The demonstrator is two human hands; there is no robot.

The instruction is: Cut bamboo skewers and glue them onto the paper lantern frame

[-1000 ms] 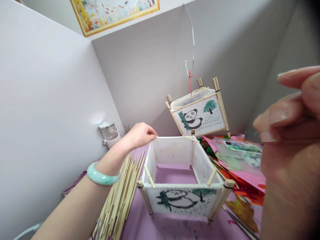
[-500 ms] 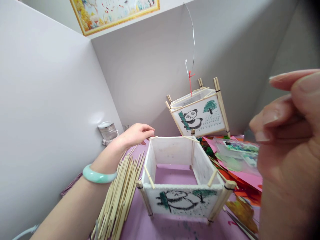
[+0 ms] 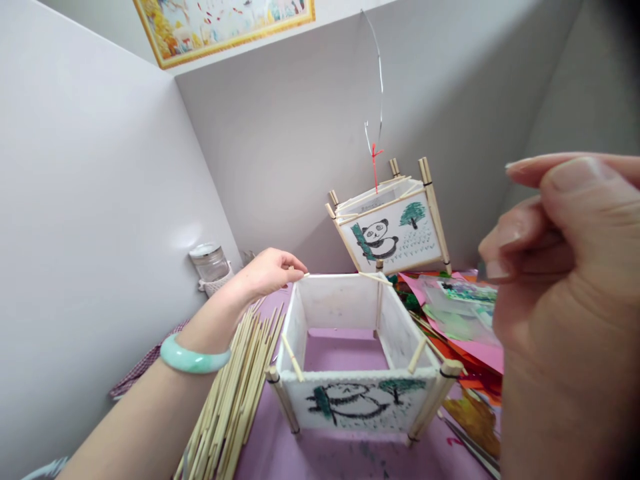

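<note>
Right hand [image 3: 570, 247], curled at 2 o'clock, has neared the box frame [image 3: 353, 407]. Left hand [image 3: 267, 273] pinches at its 11 o'clock corner; both grips unclear.

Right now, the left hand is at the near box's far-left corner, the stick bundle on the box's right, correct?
No: the head view shows the stick bundle left of the near box; the left hand is at that corner.
</note>
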